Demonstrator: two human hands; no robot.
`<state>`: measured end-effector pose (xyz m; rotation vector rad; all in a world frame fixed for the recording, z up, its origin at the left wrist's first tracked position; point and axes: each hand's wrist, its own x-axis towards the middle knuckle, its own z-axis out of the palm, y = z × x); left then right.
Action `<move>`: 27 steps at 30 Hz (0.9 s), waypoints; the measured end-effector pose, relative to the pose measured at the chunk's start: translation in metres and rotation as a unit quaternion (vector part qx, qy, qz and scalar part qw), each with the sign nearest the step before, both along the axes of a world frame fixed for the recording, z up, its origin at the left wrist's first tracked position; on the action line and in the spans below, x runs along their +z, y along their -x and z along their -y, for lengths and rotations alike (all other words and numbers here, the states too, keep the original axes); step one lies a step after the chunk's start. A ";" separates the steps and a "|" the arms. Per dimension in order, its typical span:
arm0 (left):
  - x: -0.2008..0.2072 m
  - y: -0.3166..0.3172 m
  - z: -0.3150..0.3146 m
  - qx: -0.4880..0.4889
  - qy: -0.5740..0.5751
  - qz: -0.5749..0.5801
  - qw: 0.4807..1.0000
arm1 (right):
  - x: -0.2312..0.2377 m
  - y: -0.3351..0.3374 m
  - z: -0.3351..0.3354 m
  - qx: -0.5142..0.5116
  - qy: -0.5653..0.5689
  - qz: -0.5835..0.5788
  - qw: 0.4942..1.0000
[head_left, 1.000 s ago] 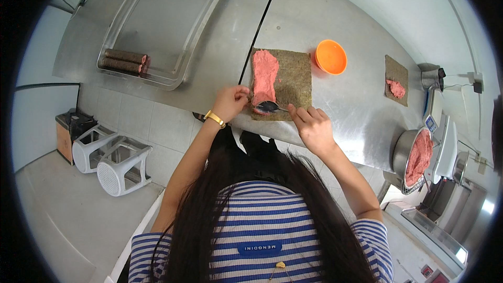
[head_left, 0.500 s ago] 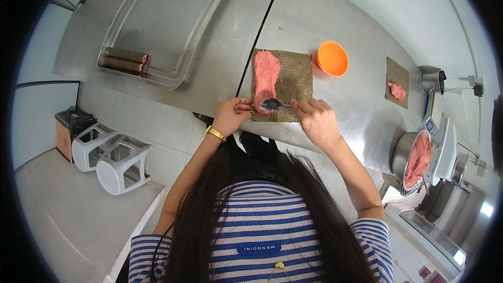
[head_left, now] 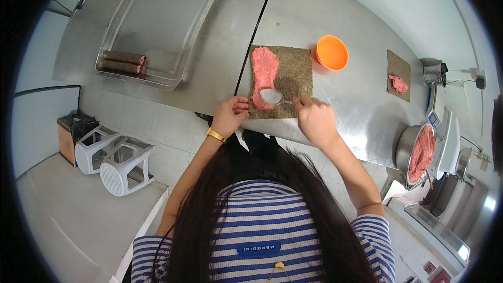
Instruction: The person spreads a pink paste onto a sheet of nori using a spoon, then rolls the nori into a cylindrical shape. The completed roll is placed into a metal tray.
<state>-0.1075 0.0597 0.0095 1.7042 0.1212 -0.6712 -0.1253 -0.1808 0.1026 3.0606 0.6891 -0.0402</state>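
A brownish-green seaweed sheet [head_left: 295, 76] lies flat on the steel table before me. Pink meat paste [head_left: 265, 64] forms an uneven band along its left side. My right hand [head_left: 317, 121] is closed around the handle of a metal spoon [head_left: 271, 96], whose bowl rests on the near end of the paste. At the sheet's near left corner is my left hand [head_left: 229, 117], its fingers loosely apart and touching the edge. Just beyond the sheet's far right corner stands an orange bowl [head_left: 331, 53].
Two filled rolls [head_left: 123, 62] lie in a large clear tray [head_left: 181, 76] at left. Far right, another sheet [head_left: 399, 65] carries a paste lump. A metal pot [head_left: 404, 149] of pink paste stands near a scale [head_left: 445, 144]. White stools [head_left: 121, 175] are on the floor at left.
The spoon's bowl has turned and now shows a pale, shiny face instead of a dark one. My right hand has shifted slightly; the left stays by the corner.
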 end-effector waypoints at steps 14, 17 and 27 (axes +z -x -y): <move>-0.009 0.000 -0.008 -0.014 0.051 -0.002 0.999 | -0.032 0.047 -0.029 -0.027 0.007 -0.068 0.997; -0.011 0.000 -0.008 0.008 0.070 0.000 0.997 | -0.034 0.049 -0.029 -0.025 0.015 -0.079 0.996; -0.007 -0.005 0.000 0.011 -0.039 0.064 0.997 | -0.032 0.051 -0.027 -0.027 -0.010 -0.073 0.997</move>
